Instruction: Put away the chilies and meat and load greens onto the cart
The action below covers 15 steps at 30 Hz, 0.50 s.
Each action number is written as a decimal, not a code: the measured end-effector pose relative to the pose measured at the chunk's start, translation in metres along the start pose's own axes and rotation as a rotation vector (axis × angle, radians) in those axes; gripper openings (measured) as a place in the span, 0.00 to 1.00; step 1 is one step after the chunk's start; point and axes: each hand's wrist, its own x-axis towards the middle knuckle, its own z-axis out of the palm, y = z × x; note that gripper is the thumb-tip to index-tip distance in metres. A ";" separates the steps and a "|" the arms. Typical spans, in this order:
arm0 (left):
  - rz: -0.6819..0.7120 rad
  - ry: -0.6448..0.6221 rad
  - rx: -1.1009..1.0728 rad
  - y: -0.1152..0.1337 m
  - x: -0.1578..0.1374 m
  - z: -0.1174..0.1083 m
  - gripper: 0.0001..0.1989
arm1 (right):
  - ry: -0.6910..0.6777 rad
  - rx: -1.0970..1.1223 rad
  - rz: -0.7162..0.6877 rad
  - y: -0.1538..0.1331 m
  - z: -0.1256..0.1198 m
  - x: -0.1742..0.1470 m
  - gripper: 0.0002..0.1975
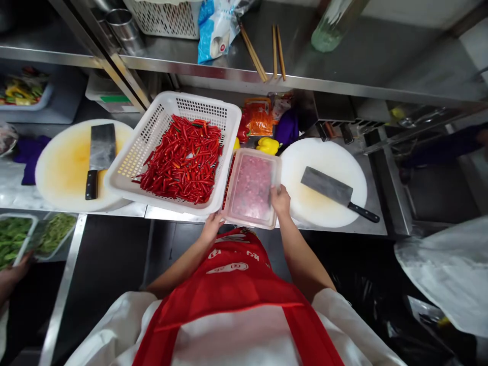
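Note:
A clear plastic box of pink minced meat (pixel 251 187) sits at the counter's front edge. My right hand (pixel 281 200) grips its right side. My left hand (pixel 212 224) holds its near-left corner, right under the rim of a white slotted basket (pixel 160 114) heaped with red chillies (pixel 182 160). The basket's left side overlaps a round white cutting board (pixel 64 165) that carries a cleaver (pixel 99 155). To the right of the meat box lies a second round board (pixel 324 175) with another cleaver (pixel 335 192) on it.
Yellow peppers (pixel 268 145), orange packets (pixel 259 116) and a purple cloth (pixel 286 128) lie behind the box. The steel shelf above holds chopsticks (pixel 277 51), a blue bag (pixel 215 30) and a bottle (pixel 331 25). Another person's hand (pixel 13 274) holds tubs of greens (pixel 53 234) at lower left.

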 end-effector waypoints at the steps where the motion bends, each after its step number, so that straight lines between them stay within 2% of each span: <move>1: 0.007 0.015 -0.052 -0.001 0.003 0.008 0.27 | -0.003 0.024 0.000 0.000 -0.003 0.003 0.36; 5: -0.008 0.065 -0.086 -0.002 -0.002 0.028 0.24 | -0.032 0.101 -0.028 0.007 -0.021 0.014 0.32; 9: -0.058 0.082 -0.138 -0.021 -0.022 0.049 0.22 | -0.136 0.079 -0.170 0.018 -0.037 0.021 0.26; 12: -0.101 0.077 -0.194 -0.041 -0.037 0.066 0.25 | -0.145 -0.025 -0.315 0.023 -0.040 0.024 0.25; 15: -0.134 0.070 -0.216 -0.056 -0.051 0.072 0.28 | -0.092 -0.191 -0.371 0.019 -0.037 0.027 0.25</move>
